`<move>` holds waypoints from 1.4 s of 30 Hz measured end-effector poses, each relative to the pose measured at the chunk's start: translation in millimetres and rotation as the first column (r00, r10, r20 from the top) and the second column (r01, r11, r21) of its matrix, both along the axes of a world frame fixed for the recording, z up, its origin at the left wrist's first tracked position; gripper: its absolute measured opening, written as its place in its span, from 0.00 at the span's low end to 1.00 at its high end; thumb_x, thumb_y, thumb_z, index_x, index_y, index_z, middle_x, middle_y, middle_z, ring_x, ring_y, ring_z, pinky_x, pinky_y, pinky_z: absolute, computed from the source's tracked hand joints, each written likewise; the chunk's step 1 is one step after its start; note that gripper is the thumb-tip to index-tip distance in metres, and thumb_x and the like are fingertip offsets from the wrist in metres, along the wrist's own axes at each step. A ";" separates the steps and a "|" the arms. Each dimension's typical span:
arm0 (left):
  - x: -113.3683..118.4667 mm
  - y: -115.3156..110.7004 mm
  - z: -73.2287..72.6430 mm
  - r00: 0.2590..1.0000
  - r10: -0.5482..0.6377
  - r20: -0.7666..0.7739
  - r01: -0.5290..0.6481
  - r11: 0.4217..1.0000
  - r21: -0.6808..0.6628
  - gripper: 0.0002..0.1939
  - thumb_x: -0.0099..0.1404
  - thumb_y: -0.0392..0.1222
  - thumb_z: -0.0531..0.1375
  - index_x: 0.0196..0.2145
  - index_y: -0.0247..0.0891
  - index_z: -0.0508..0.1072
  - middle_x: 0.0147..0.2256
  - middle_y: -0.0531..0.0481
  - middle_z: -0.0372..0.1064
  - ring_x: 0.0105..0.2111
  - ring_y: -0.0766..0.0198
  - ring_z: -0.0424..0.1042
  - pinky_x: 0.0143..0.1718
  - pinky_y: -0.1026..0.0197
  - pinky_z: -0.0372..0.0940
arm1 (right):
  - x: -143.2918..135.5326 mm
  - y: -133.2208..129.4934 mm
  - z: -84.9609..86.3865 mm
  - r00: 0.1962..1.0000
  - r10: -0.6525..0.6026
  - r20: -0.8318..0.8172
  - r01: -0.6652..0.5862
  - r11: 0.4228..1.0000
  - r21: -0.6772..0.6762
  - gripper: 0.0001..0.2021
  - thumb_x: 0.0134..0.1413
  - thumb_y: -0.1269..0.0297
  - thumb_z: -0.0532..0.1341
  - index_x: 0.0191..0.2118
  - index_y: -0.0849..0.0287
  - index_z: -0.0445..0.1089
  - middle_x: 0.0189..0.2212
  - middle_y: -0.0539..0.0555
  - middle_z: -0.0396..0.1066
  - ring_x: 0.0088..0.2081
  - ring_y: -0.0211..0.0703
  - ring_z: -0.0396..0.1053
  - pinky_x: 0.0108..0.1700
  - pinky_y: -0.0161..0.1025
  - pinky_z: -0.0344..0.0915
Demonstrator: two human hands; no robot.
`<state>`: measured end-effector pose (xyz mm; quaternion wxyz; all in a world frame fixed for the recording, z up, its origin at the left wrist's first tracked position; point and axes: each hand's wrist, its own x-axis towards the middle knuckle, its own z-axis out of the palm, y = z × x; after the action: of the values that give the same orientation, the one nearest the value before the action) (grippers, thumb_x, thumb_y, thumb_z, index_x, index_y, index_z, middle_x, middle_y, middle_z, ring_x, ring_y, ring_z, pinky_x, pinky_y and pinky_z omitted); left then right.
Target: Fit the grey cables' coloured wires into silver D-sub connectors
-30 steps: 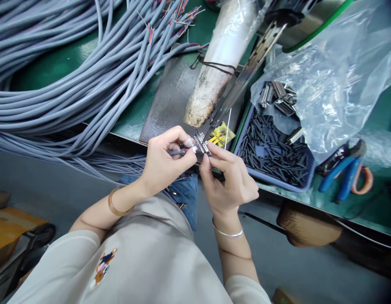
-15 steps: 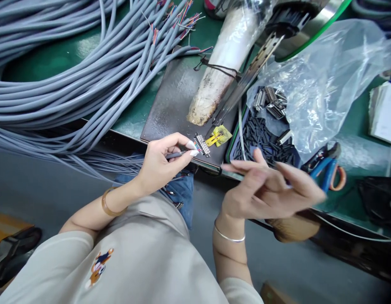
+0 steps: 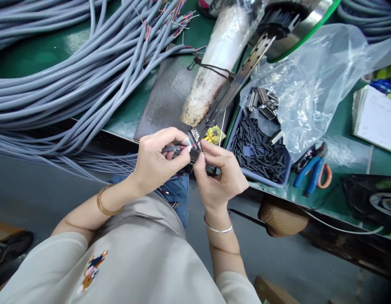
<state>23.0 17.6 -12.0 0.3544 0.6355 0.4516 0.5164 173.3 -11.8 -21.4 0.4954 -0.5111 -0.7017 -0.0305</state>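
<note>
My left hand is closed on a grey cable, pinching its fanned coloured wires by the fingertips. Those wires run to a metal multi-pin connector, tilted just beyond the fingers. My right hand has thumb and forefinger together at the connector's lower right end; exactly what lies between the tips is partly hidden. Behind the connector, a yellow clip-like piece on yellow sponge lies on the dark board. A soldering-iron-like metal bar slants down toward it.
Bundled grey cables cover the left. To the right, a blue tray holds black sleeves and metal connectors beneath a clear plastic bag. Blue-handled pliers and a white pad lie further right. A plastic-wrapped white roll leans over the board.
My right hand has swung left from over the tray to the connector and closed its fingertips there. My left hand still holds the cable. The view has shifted slightly.
</note>
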 end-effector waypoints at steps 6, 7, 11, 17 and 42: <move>2.0 5.1 7.3 1.000 0.013 -0.018 -0.012 0.999 0.048 0.05 0.57 0.28 0.62 0.30 0.36 0.74 0.28 0.55 0.73 0.20 0.76 0.60 0.21 0.70 0.58 | 1.4 2.7 2.1 1.000 0.008 -0.005 -0.008 1.000 -0.008 0.08 0.58 0.74 0.66 0.36 0.55 0.68 0.43 0.53 0.82 0.41 0.42 0.82 0.41 0.38 0.79; 1.8 5.2 8.2 1.000 0.008 -0.019 -0.007 0.999 0.039 0.05 0.57 0.28 0.63 0.31 0.36 0.74 0.29 0.54 0.73 0.20 0.76 0.60 0.21 0.70 0.58 | 1.3 2.9 2.7 1.000 0.010 -0.012 -0.010 1.000 -0.014 0.08 0.58 0.74 0.66 0.36 0.55 0.68 0.43 0.53 0.82 0.41 0.42 0.82 0.41 0.38 0.80; 0.7 4.9 12.7 1.000 0.000 -0.015 0.000 1.000 0.009 0.04 0.58 0.29 0.63 0.31 0.36 0.74 0.30 0.53 0.74 0.20 0.76 0.60 0.21 0.69 0.57 | 0.6 4.4 7.8 1.000 0.011 -0.004 -0.011 1.000 -0.007 0.08 0.56 0.74 0.67 0.37 0.55 0.70 0.44 0.53 0.82 0.40 0.42 0.82 0.42 0.39 0.80; -2.1 5.1 15.9 1.000 -0.021 -0.020 0.020 0.998 -0.060 0.03 0.59 0.31 0.63 0.31 0.36 0.74 0.29 0.52 0.74 0.21 0.74 0.61 0.21 0.68 0.58 | 1.1 4.4 12.1 1.000 0.016 0.025 -0.016 1.000 0.000 0.09 0.56 0.74 0.68 0.37 0.54 0.70 0.44 0.52 0.82 0.40 0.42 0.82 0.43 0.38 0.80; -4.6 2.7 9.7 0.997 -0.071 -0.009 0.069 0.991 -0.111 0.03 0.59 0.30 0.63 0.31 0.35 0.75 0.30 0.51 0.74 0.21 0.76 0.62 0.21 0.70 0.59 | 3.6 2.5 11.1 0.995 0.049 0.087 -0.048 0.999 -0.017 0.10 0.56 0.75 0.69 0.34 0.56 0.68 0.43 0.53 0.82 0.38 0.38 0.81 0.41 0.33 0.78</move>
<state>18.3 20.4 -2.3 0.4038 0.6337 0.4592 0.4737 176.9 -9.2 -10.4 0.4611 -0.4958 -0.7350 -0.0357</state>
